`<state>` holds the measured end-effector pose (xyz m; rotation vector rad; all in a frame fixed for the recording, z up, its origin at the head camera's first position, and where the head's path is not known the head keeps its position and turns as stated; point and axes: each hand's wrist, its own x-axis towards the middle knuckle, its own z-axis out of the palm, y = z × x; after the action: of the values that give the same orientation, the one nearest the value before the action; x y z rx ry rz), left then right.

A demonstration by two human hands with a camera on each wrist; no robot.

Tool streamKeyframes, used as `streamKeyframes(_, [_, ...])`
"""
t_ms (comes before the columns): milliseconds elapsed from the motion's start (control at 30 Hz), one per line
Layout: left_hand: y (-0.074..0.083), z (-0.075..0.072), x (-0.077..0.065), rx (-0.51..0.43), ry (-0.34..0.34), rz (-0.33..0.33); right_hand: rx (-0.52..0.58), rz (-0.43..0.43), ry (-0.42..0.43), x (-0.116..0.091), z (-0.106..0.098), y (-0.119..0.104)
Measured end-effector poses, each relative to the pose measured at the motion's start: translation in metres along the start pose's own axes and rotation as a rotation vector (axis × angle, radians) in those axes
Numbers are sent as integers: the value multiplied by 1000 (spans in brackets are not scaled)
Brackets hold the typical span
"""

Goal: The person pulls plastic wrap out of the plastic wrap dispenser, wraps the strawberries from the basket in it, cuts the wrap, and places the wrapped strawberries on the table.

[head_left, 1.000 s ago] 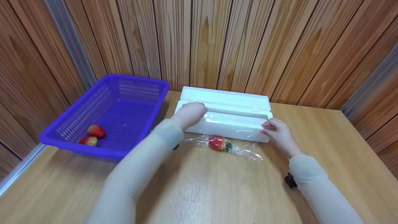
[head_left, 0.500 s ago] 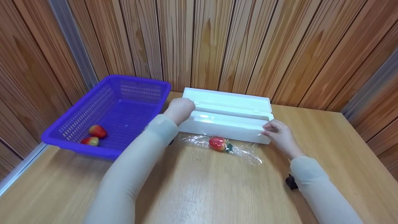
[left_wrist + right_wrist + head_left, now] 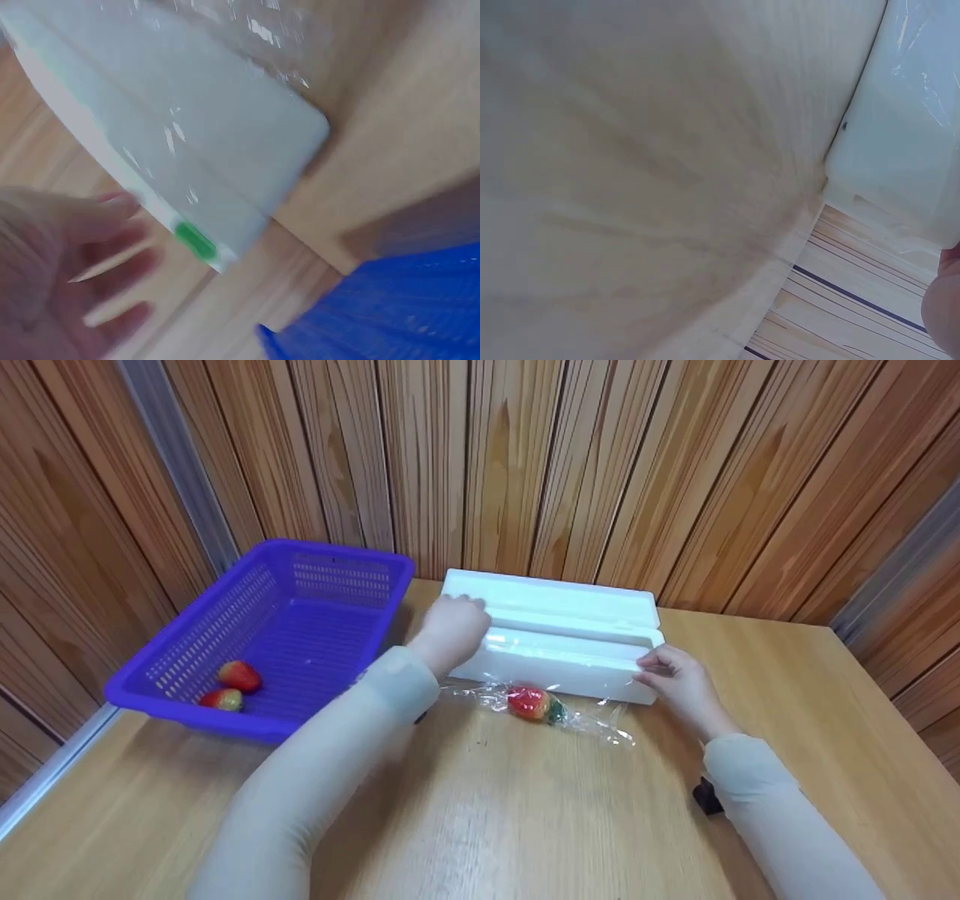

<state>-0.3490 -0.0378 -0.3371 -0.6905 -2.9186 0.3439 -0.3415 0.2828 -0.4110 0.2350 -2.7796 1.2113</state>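
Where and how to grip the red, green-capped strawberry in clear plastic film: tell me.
Probably pinch the wrapped strawberry across its plump red middle, from above and the near side. It lies lengthwise roughly left to right; the clear plastic film looks limp at both ends, and the white rectangular box stands close behind.

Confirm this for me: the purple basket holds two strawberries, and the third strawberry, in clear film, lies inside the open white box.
Not quite: the head view shows the third strawberry, in clear film, lying on the table in front of the open white box, not inside it. The purple basket does hold two strawberries.
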Motion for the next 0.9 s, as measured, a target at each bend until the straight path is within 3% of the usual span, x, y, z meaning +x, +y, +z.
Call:
streamKeyframes(133, [26,-3,-1,-103,27,105,8,-1,3,1,-1,1])
streamKeyframes(267, [55,2,-9,-191,-45,189,-4,-8,4,1,0,3])
streamKeyframes(400, [76,16,-15,-160,-88,225,2,-15,5,2,4,3])
streamKeyframes(500, [83,25,-18,-119,-87,232,18,-14,1,2,5,3])
streamKeyframes(733, [85,31,-13,-138,-102,208,6,-10,-10,2,0,1])
streamKeyframes(900, [91,37,-12,-181,-123,235,-57,-34,-62,-1,-4,-2])
